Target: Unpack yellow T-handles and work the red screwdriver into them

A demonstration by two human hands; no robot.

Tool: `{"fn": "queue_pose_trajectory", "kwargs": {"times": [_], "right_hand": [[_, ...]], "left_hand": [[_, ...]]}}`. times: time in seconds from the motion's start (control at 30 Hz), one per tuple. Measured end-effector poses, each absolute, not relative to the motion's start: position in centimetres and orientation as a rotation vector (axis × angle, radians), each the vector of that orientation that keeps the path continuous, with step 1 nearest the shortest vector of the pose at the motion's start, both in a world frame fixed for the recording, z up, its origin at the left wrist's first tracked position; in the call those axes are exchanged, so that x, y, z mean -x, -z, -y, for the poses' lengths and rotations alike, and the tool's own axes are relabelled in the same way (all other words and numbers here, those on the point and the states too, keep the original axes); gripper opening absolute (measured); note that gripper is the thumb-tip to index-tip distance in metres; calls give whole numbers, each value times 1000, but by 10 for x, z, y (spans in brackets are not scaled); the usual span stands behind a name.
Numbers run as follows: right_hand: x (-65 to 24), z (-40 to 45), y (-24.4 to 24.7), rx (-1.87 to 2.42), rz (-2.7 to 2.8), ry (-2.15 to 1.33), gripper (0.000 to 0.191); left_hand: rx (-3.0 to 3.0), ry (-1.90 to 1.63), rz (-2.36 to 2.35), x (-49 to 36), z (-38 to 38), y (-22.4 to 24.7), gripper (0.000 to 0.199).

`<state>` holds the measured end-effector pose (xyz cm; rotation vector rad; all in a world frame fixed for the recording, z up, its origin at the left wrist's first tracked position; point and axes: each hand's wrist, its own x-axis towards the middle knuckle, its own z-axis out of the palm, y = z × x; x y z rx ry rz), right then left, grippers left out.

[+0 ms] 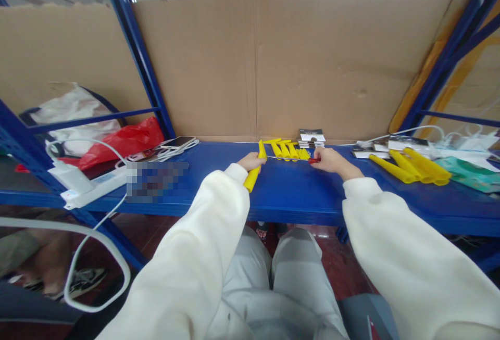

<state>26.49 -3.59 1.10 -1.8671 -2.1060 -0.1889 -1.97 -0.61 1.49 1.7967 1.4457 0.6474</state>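
My left hand (250, 161) is closed around a yellow tapered plastic tube (253, 178), which is held slanted over the blue shelf (297, 189). In my right hand (330, 160) is a screwdriver (314, 161) with a red handle. Its long thin metal shaft points left, and the tip reaches the tube near my left fingers; I cannot tell whether it enters the tube. Just behind the shaft, several smaller yellow plastic pieces (288, 148) lie in a row. A stack of black-and-white cards (311, 137) sits behind them.
On the right lie several yellow tubes (416, 167), more cards, white cables and a green packet (469, 173). To the left are a white power strip (97, 186), a phone (179, 143) and a red bag (125, 142). A cardboard panel (312, 64) closes the back.
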Motion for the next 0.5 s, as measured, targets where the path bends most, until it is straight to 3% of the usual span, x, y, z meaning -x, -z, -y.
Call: {"fn": "queue_pose_trajectory", "kwargs": {"times": [0.5], "right_hand": [[-248, 51, -23, 2039, 2193, 332, 19]], "left_hand": [[-1819, -631, -1458, 21, 3, -14, 8]]}}
